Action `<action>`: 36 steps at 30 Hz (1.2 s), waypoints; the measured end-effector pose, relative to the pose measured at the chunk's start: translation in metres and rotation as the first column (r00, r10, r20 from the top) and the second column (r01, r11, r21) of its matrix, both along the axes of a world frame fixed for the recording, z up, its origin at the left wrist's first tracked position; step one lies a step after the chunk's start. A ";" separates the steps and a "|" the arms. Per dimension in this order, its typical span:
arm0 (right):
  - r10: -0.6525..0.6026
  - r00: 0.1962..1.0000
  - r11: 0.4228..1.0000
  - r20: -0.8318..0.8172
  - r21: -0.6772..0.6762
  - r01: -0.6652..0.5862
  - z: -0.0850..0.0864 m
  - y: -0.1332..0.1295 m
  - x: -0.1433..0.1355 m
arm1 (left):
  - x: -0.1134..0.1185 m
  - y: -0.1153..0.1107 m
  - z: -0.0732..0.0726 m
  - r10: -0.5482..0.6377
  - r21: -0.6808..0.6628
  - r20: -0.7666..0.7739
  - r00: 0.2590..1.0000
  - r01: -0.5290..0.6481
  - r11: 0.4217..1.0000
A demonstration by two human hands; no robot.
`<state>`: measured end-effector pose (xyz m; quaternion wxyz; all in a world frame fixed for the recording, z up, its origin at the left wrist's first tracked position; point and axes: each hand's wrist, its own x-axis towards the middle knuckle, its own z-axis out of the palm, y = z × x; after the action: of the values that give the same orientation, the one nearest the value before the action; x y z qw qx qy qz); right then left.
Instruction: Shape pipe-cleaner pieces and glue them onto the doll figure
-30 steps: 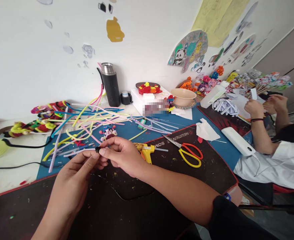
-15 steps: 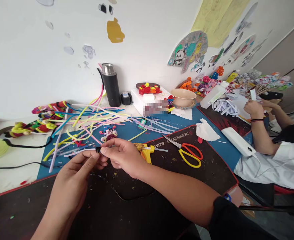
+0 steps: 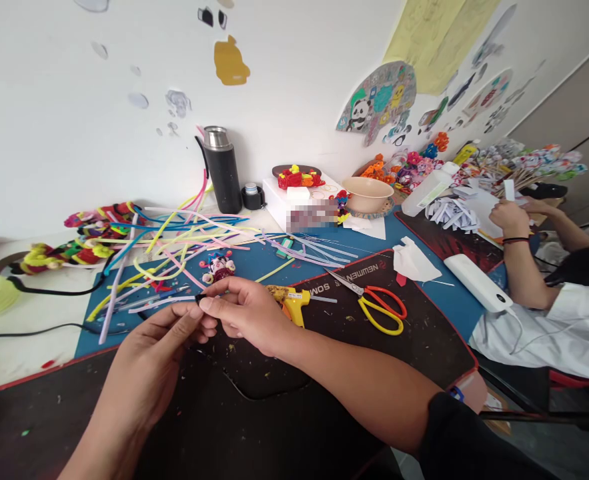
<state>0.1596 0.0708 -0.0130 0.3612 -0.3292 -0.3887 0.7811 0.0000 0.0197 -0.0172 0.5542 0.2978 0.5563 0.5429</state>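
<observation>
My left hand (image 3: 167, 340) and my right hand (image 3: 247, 313) meet above the dark mat. Thumbs and fingers of both pinch a small black piece (image 3: 200, 298), mostly hidden by the fingertips; its kind cannot be made out. Just behind the hands sits a small doll figure (image 3: 219, 265) made of fuzzy stems, with a blue and red headpiece. A yellow hot glue gun (image 3: 297, 303) lies beside my right hand, partly covered by it. Scissors (image 3: 374, 310) with red and yellow handles rest open farther right. A thin black strand (image 3: 247, 398) curves on the mat below my hands.
Coloured pipe cleaners (image 3: 174, 243) spread across the back left. Behind them stand a black thermos (image 3: 221, 173) and its cap (image 3: 253, 198). A beige bowl (image 3: 369, 195), a white bottle (image 3: 429, 190) and a white power strip (image 3: 477, 283) are to the right. Another person's hand (image 3: 509, 217) works there.
My fingers have closed farther over the black piece, so less of it shows. Both hands stay nearly in place, and the things on the table are unmoved.
</observation>
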 end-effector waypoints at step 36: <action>0.136 0.990 0.990 -0.032 -0.015 -0.137 0.003 0.000 0.006 | -0.010 0.002 0.002 0.023 0.076 -0.045 0.999 -0.020 0.997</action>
<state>0.1661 0.0712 -0.0100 0.3099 -0.2930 -0.3980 0.8123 -0.0104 0.0218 -0.0156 0.5235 0.3251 0.5511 0.5626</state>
